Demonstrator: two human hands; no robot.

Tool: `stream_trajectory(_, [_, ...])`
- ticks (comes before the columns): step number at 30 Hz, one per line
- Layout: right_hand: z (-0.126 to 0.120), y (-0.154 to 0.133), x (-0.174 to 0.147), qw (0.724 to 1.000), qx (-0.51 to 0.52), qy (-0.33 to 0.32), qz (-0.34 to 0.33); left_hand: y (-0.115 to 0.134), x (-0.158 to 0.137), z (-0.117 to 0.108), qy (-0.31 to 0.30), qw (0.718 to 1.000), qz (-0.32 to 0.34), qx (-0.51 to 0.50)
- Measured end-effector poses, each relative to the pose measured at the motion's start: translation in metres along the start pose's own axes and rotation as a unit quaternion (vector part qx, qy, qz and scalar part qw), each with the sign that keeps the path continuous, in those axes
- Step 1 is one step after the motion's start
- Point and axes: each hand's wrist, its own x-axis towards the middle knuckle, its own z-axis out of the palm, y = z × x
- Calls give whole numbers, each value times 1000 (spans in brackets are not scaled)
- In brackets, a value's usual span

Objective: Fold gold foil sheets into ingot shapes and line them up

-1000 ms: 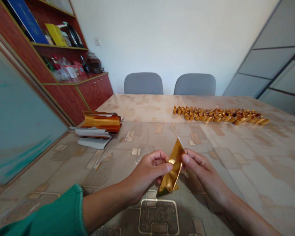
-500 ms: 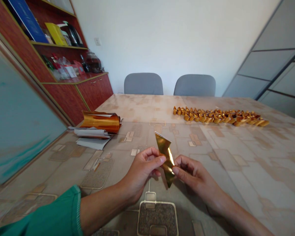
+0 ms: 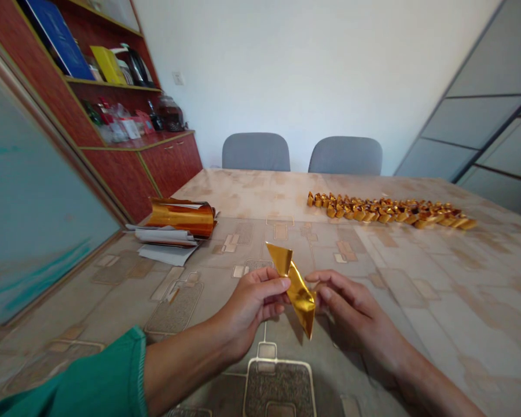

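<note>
A strip of shiny gold foil paper (image 3: 301,295), folded to a point at both ends, is held up at a slant above the table. My left hand (image 3: 254,298) pinches it near its upper middle between thumb and fingers. At its right edge is my right hand (image 3: 351,307), index finger and thumb apart; whether a fingertip touches the foil behind the edge I cannot tell. Farther back to the right, several folded gold foil pieces (image 3: 386,211) lie in rows. To the left rests a curled stack of gold foil sheets (image 3: 182,217) with white-grey sheets (image 3: 167,253) under it.
The table (image 3: 417,324) has a patterned, glossy cover. Two grey chairs (image 3: 256,152) stand at its far side against the wall. At the left is a red wooden cabinet (image 3: 171,162) with bottles, boxes and a kettle on its shelves.
The foil strip has turned, its top tipping left and its lower tip moving right. My right thumb and index finger have come off its edge and spread apart.
</note>
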Motion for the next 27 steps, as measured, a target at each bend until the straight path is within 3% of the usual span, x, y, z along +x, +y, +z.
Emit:
stream_trajectory(5, [-1,-2,2,982,-114,-4,-150,-1,-4,3,-19,998,-49,-30])
stream_trajectory(9, [-3,-6,3,957,-175,-27,-228,-4,-6,3,-47,996,-65,-26])
stream_trajectory(17, [-3,3,3,962,-187,-36,-196,-3,-5,3,-60,990,-84,-95])
stream_trajectory(23, [1,-4,2,955,-173,-48,-238,-8,-4,3,-71,988,-106,-87])
stream_trajectory(27, [-4,-5,2,943,-182,-10,-278,-11,-3,1,-83,989,-95,-71])
